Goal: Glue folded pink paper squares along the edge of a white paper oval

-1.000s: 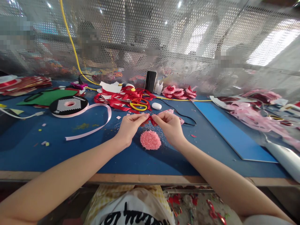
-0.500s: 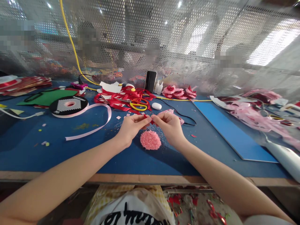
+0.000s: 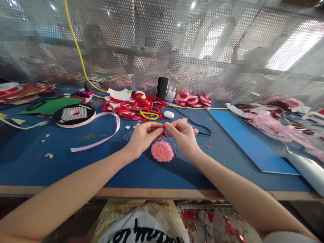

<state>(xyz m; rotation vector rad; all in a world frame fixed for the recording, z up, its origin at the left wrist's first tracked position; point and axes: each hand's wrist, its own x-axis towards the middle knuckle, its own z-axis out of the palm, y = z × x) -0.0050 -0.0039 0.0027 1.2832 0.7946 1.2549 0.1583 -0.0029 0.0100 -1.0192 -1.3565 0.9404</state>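
Red piece (image 3: 164, 132) (mostly hidden) between hands (image 3: 142, 136) (image 3: 185, 137)

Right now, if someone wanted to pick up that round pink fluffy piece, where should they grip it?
Probably by opposite edges, left and right, coming from the near side. The pink fluffy piece is round and lies on the blue tabletop, while the left hand and right hand, holding a red piece, are just beyond it.

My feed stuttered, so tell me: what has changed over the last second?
The thumb of the left hand has shifted slightly toward the person, and the red piece between the hands shows a changed shape. The right hand barely moved; nothing was visibly let go. The pink fluffy disc, scissors and ribbon spool stayed put.
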